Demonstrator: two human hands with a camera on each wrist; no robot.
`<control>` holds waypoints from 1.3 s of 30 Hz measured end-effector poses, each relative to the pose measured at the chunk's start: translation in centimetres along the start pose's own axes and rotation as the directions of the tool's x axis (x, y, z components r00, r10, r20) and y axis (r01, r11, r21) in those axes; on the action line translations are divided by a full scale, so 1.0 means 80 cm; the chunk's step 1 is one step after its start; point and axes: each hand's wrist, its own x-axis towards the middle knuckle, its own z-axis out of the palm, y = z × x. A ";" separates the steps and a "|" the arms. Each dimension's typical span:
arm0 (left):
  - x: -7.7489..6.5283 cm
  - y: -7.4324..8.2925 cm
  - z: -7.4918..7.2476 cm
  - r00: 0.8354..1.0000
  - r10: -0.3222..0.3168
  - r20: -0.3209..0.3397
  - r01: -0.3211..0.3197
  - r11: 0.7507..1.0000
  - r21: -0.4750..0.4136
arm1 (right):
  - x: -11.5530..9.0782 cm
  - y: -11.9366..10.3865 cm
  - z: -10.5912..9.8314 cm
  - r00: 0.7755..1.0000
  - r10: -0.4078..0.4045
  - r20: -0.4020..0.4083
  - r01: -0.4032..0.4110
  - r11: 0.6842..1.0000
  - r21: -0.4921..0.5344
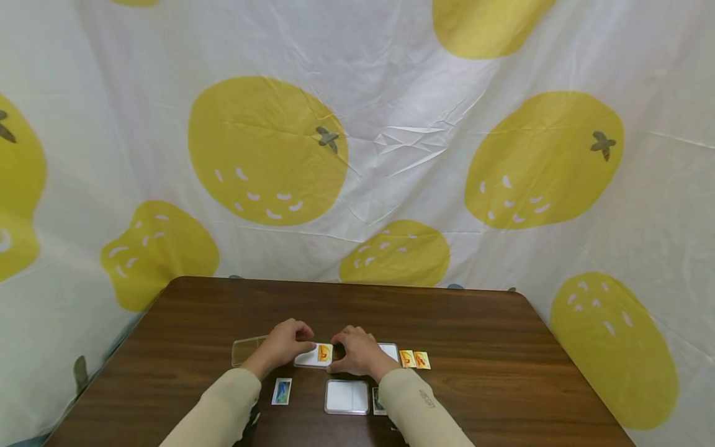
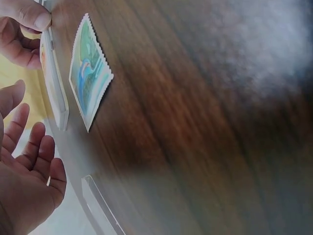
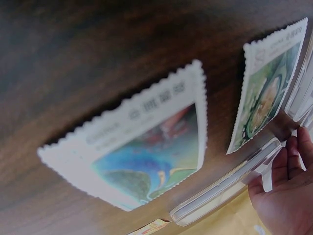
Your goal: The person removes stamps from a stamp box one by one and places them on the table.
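A flat clear case with a white insert (image 1: 305,359) lies between my hands, an orange stamp (image 1: 325,352) at its right end. My right hand (image 1: 359,352) holds that end, thumb at the front edge and fingers behind, as the left wrist view also shows. Over the left end hovers my left hand (image 1: 283,341); its fingers (image 2: 34,152) are loosely bent with nothing between them. A green-blue bird stamp (image 2: 89,71) lies in front of the case. In the right wrist view, two perforated stamps lie near my right wrist, one blue and red (image 3: 151,161), one green-brown (image 3: 266,93).
Left of my left hand lies an empty clear case piece (image 1: 242,352). A white-backed case (image 1: 347,397) sits nearer me; another case (image 1: 390,351) is partly behind my right hand. Two orange stamps (image 1: 414,359) lie right of it. A lemon-print curtain (image 1: 391,155) hangs behind the brown table (image 1: 503,360).
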 end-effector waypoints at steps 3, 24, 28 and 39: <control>0.003 -0.001 0.003 1.000 0.001 0.006 -0.001 1.000 0.010 | 0.000 0.000 0.000 1.000 -0.003 -0.002 0.003 1.000 -0.004; 0.013 -0.003 0.012 0.999 0.010 0.041 -0.015 0.992 0.122 | -0.002 -0.002 -0.001 1.000 0.003 -0.003 -0.003 1.000 -0.001; 0.013 -0.003 0.016 0.999 0.031 0.037 -0.036 0.989 0.140 | -0.003 -0.002 -0.001 1.000 0.004 -0.007 -0.004 1.000 0.000; 0.017 -0.002 0.021 0.999 -0.014 0.043 0.007 0.987 0.159 | -0.005 -0.003 -0.003 1.000 -0.003 -0.010 0.003 1.000 -0.009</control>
